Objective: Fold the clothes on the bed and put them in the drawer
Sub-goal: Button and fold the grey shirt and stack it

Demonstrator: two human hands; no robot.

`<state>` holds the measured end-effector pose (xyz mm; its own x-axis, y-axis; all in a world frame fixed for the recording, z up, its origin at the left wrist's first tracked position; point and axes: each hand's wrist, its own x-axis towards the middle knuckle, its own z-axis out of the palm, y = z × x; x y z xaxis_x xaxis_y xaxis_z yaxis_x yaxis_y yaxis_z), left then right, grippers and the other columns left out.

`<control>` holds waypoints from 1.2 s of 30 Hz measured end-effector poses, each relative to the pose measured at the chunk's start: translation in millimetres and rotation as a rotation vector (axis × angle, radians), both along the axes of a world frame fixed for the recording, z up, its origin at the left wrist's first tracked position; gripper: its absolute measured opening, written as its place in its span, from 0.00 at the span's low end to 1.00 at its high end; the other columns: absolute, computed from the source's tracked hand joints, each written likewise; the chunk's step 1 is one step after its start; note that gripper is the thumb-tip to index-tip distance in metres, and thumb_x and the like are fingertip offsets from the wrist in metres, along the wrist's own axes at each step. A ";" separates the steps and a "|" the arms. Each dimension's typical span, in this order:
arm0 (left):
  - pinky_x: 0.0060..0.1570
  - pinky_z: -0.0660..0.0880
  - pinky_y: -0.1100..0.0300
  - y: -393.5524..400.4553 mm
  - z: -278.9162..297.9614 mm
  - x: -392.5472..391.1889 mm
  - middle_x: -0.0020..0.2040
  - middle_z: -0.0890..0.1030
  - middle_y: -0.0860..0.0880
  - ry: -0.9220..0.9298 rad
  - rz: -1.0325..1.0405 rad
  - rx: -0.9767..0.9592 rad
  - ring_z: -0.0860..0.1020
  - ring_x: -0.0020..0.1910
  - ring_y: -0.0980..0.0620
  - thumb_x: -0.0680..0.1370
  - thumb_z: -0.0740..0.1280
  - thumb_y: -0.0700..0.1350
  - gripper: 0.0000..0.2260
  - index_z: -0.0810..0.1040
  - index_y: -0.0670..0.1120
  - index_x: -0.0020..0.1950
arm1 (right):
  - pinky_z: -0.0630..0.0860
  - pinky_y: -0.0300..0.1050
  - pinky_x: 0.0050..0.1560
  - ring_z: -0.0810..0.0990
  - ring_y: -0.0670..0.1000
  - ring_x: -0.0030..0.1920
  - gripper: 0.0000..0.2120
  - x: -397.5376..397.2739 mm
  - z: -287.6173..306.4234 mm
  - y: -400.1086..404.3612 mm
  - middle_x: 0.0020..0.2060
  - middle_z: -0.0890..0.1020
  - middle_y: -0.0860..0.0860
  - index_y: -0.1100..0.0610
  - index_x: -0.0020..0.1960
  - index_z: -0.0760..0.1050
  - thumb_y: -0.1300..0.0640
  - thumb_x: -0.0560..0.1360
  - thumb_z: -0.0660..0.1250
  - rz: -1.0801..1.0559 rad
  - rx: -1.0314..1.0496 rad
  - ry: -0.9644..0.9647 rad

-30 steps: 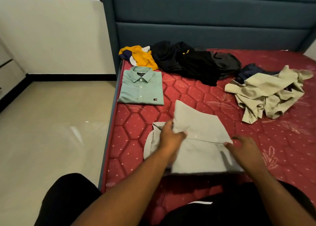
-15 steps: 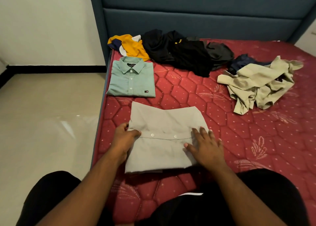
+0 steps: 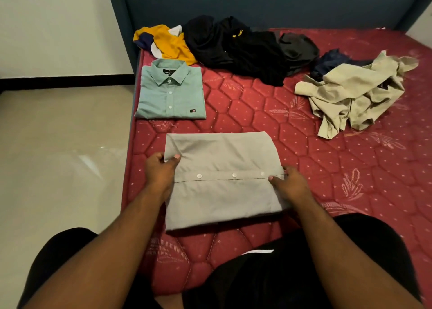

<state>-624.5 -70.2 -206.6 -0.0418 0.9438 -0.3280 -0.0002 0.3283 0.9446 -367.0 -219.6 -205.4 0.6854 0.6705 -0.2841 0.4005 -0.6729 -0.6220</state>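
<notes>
Shirt (image 3: 222,180) edges apparently pinched between both hands' fingers (image 3: 174,160).

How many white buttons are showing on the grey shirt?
3, in a row along its placket: one near the left hand, one in the middle, one by the right hand. More may be hidden in the folds.

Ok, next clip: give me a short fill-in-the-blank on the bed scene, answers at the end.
1. Both hands grip the ____ shirt, the left hand and the right hand at opposite sides.
2. The folded green shirt lies buttoned with its ____ facing up.
3. The crumpled beige garment lies to the ____ of the black clothes.

Missing words: grey; collar; right
</notes>
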 end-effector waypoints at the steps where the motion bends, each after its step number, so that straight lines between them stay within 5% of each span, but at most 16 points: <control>1: 0.39 0.78 0.57 -2.0 -4.4 -2.3 0.50 0.83 0.42 0.016 -0.013 -0.055 0.80 0.37 0.53 0.75 0.72 0.38 0.08 0.77 0.41 0.53 | 0.75 0.54 0.57 0.78 0.60 0.56 0.22 -0.7 -0.5 0.1 0.58 0.80 0.58 0.56 0.64 0.72 0.54 0.72 0.72 0.021 -0.020 -0.032; 3: 0.52 0.77 0.52 -0.7 -15.4 -6.2 0.60 0.79 0.41 0.241 0.009 0.046 0.80 0.50 0.47 0.73 0.73 0.42 0.19 0.73 0.44 0.62 | 0.72 0.56 0.60 0.74 0.61 0.61 0.26 -1.8 -3.7 3.7 0.63 0.75 0.57 0.52 0.68 0.66 0.56 0.72 0.68 0.099 -0.113 -0.184; 5: 0.64 0.69 0.51 -1.9 -12.2 0.0 0.65 0.75 0.43 0.619 -0.050 0.450 0.74 0.62 0.43 0.73 0.71 0.45 0.25 0.71 0.46 0.68 | 0.64 0.61 0.65 0.66 0.60 0.69 0.30 -9.0 -2.2 10.3 0.70 0.67 0.54 0.47 0.74 0.60 0.60 0.74 0.62 0.184 -0.152 -0.346; 7: 0.65 0.65 0.50 -3.5 -2.1 22.7 0.66 0.75 0.44 0.768 -0.234 0.800 0.72 0.65 0.42 0.75 0.65 0.50 0.22 0.73 0.45 0.68 | 0.55 0.64 0.71 0.58 0.57 0.75 0.28 -17.4 3.1 25.1 0.75 0.61 0.51 0.46 0.75 0.59 0.58 0.78 0.59 0.280 -0.047 -0.490; 9: 0.70 0.59 0.42 -8.4 2.7 48.1 0.72 0.70 0.45 0.991 -0.517 0.820 0.66 0.72 0.42 0.78 0.56 0.58 0.25 0.69 0.50 0.73 | 0.48 0.63 0.74 0.50 0.54 0.78 0.25 -21.8 3.0 46.2 0.78 0.56 0.49 0.46 0.76 0.59 0.51 0.80 0.57 0.430 0.019 -0.538; 12: 0.72 0.40 0.34 -4.1 -22.3 60.3 0.80 0.50 0.52 1.249 -0.780 0.591 0.46 0.79 0.46 0.78 0.47 0.69 0.31 0.51 0.59 0.79 | 0.43 0.62 0.75 0.45 0.52 0.78 0.31 -9.6 -15.1 69.8 0.79 0.51 0.46 0.42 0.77 0.53 0.33 0.78 0.51 0.549 -0.099 -0.450; 15: 0.71 0.38 0.33 3.1 -40.1 53.5 0.81 0.46 0.54 1.262 -0.764 0.507 0.43 0.79 0.46 0.74 0.43 0.75 0.35 0.43 0.63 0.78 | 0.39 0.61 0.74 0.42 0.53 0.78 0.42 19.8 -36.4 66.6 0.79 0.47 0.43 0.39 0.78 0.47 0.21 0.69 0.47 0.424 -0.217 -0.365; 23: 0.67 0.35 0.28 1.8 -33.2 57.4 0.81 0.45 0.52 1.324 -0.774 0.466 0.43 0.79 0.43 0.74 0.41 0.75 0.37 0.43 0.60 0.78 | 0.36 0.66 0.72 0.41 0.57 0.78 0.40 23.4 -32.9 52.8 0.79 0.44 0.48 0.41 0.78 0.43 0.24 0.72 0.42 0.350 -0.218 -0.424; 27: 0.65 0.30 0.29 -36.1 -13.0 30.8 0.80 0.42 0.53 1.242 -0.946 0.832 0.35 0.77 0.45 0.74 0.40 0.74 0.37 0.41 0.59 0.79 | 0.37 0.64 0.72 0.39 0.55 0.78 0.35 -0.5 -15.8 30.0 0.79 0.44 0.46 0.42 0.78 0.45 0.29 0.76 0.45 0.469 -0.136 -0.428; 30: 0.67 0.41 0.26 -71.3 -28.7 -10.9 0.80 0.52 0.50 1.209 -1.233 1.217 0.47 0.79 0.43 0.72 0.44 0.77 0.42 0.51 0.55 0.80 | 0.41 0.63 0.73 0.39 0.55 0.78 0.34 -17.5 -5.9 18.9 0.79 0.42 0.47 0.41 0.78 0.47 0.31 0.76 0.50 0.614 -0.224 -0.368; 36: 0.65 0.57 0.25 -81.1 -55.5 -24.4 0.76 0.66 0.50 1.278 -1.149 1.210 0.64 0.75 0.45 0.77 0.55 0.56 0.28 0.61 0.52 0.77 | 0.35 0.65 0.73 0.32 0.56 0.76 0.36 -35.0 -18.7 -8.6 0.77 0.35 0.48 0.37 0.76 0.36 0.29 0.76 0.50 0.642 -0.333 -0.349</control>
<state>-648.9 -151.3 -262.2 0.9265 0.3721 0.0565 0.3750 -0.9254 -0.0542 -402.0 -228.2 -224.1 0.2811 0.8817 -0.3790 0.9066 -0.3735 -0.1966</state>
